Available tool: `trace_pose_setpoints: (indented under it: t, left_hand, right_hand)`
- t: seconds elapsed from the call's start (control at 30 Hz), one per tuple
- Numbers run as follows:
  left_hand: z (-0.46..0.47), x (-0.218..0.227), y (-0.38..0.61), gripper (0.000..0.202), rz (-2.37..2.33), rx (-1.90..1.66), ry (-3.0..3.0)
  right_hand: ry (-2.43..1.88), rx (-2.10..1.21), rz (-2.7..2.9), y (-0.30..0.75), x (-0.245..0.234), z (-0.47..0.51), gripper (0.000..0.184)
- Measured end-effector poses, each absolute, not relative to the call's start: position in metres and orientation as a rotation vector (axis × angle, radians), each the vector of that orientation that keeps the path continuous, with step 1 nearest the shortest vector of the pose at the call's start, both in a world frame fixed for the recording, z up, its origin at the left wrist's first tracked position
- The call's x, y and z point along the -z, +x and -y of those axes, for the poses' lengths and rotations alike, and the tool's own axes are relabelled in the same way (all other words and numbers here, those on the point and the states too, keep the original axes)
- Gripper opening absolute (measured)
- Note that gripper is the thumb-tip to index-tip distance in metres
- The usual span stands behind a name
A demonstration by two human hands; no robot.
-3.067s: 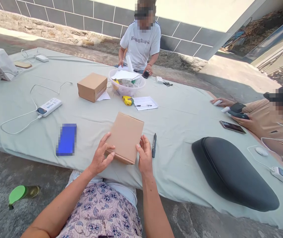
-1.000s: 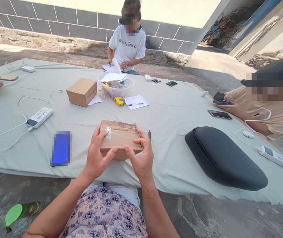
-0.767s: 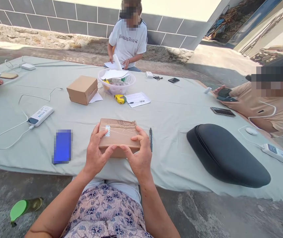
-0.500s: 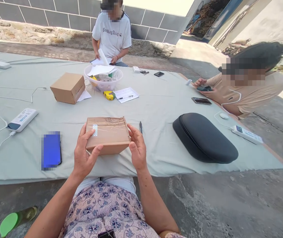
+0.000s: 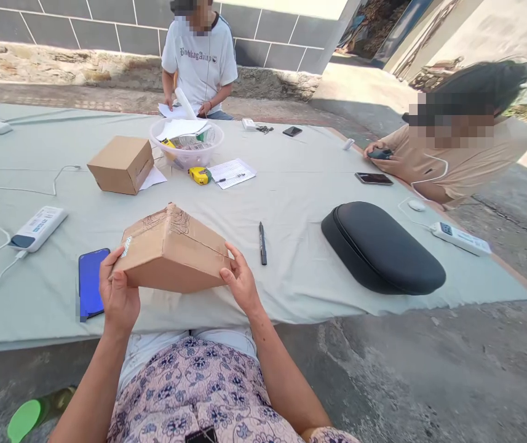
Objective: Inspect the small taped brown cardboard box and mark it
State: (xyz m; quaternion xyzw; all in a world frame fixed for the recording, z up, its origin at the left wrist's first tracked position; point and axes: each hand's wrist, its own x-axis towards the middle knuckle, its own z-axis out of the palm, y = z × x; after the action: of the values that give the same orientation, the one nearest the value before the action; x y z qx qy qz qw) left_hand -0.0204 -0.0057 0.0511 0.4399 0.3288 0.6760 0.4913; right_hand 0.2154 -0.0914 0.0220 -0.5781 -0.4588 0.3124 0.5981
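Note:
Between my two hands is a brown cardboard box (image 5: 184, 258), turned so that one corner edge points toward me, with dark scribbled lines on its top. My left hand (image 5: 121, 298) grips its left end near a small patterned sticker (image 5: 126, 246). At the right end, my right hand (image 5: 241, 277) holds the box with the thumb on the near face and the fingers behind. A phone with a blue screen (image 5: 92, 283) lies just left of my left hand, partly covered by it. Right of the box rests a black marker pen (image 5: 262, 243).
A black cushion-like object (image 5: 383, 249) lies to the right. Farther back are another cardboard box (image 5: 120, 165), a plastic basin (image 5: 187, 147), a yellow tape measure (image 5: 199, 175) and a written sheet (image 5: 233, 173). Power strips (image 5: 39, 229) with cables lie on both sides. Two people sit at the table.
The box has been turned and moved left, so its corner edge faces me and the sticker is at the far left. My left hand moved left with it, over the phone's edge.

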Motion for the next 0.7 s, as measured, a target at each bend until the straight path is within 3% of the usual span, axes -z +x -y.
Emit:
trace_pose_setpoints:
  t: [0.27, 0.4, 0.5, 0.7]
  left_hand:
    - [0.01, -0.017, -0.014, 0.057, -1.235, -1.004, 1.465]
    - [0.01, -0.032, -0.011, 0.057, -1.185, -1.133, 1.539]
    - [0.007, -0.05, -0.001, 0.069, -1.136, -1.188, 1.554]
    - [0.009, -0.056, 0.017, 0.069, -1.233, -1.28, 1.489]
  right_hand:
    - [-1.521, -0.322, 1.155, 0.241, -0.05, 0.101, 0.051]
    - [-1.564, -0.373, 1.225, 0.235, -0.047, 0.1, 0.048]
    - [-1.562, -0.357, 1.215, 0.226, -0.044, 0.095, 0.047]
    - [-1.547, -0.279, 1.164, 0.211, -0.042, 0.09, 0.064]
